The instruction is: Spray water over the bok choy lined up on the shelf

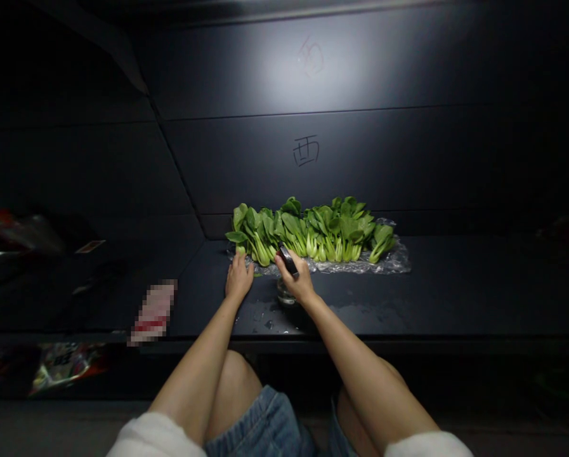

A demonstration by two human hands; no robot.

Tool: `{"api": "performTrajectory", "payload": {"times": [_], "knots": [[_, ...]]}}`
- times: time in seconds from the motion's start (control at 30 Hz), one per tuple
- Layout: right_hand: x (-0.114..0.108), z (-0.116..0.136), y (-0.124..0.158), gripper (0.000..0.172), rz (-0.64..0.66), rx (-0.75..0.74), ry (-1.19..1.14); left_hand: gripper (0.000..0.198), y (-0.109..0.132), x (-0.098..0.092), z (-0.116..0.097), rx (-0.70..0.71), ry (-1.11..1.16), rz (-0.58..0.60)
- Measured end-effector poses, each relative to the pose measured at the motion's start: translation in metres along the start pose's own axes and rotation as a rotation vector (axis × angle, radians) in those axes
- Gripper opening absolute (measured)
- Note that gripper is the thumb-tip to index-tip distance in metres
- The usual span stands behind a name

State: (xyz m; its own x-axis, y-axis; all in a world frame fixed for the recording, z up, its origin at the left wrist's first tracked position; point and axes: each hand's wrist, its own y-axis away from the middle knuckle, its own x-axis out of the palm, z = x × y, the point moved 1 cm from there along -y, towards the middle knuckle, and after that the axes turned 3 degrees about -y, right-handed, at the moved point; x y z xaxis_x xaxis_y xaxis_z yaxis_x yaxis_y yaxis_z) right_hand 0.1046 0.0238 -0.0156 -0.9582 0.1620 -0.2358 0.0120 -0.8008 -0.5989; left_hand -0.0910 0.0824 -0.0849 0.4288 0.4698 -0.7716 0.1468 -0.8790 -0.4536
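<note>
A row of green bok choy (313,235) stands close together against the dark back wall, leaves up and pale stalks down. My right hand (299,279) is closed around the black trigger head of a spray bottle (287,294); its clear lower part shows below the hand. The bottle is just in front of the row. At the row's left end, my left hand (239,277) reaches up with its fingertips against the base of the leftmost bok choy (239,238). Its thumb is apart from the fingers, and no firm grip shows.
Clear plastic wrap (360,265) lies under the bok choy. Water drops (269,324) wet the dark shelf (460,292) near its front edge. A blurred-out pink and white item (155,312) lies to the left. Coloured packets (65,365) sit on a lower level. Handwritten marks (306,150) are on the wall.
</note>
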Motion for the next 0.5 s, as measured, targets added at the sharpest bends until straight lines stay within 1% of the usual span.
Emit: {"api": "performTrajectory", "payload": {"times": [0.23, 0.3, 0.43, 0.5], "knots": [[0.002, 0.0, -0.004, 0.033, 0.062, -0.02, -0.003, 0.048, 0.001, 0.001, -0.001, 0.001, -0.011, 0.008], [0.005, -0.001, -0.007, 0.033, 0.048, -0.017, 0.008, 0.048, 0.001, 0.001, 0.0, 0.006, -0.015, 0.011], [0.011, -0.005, -0.013, 0.035, -0.02, -0.002, 0.007, 0.048, 0.001, 0.002, 0.0, 0.01, -0.023, 0.002], [0.014, -0.007, -0.017, 0.035, -0.021, -0.002, 0.012, 0.048, 0.001, 0.001, -0.001, 0.011, -0.036, 0.005]]}}
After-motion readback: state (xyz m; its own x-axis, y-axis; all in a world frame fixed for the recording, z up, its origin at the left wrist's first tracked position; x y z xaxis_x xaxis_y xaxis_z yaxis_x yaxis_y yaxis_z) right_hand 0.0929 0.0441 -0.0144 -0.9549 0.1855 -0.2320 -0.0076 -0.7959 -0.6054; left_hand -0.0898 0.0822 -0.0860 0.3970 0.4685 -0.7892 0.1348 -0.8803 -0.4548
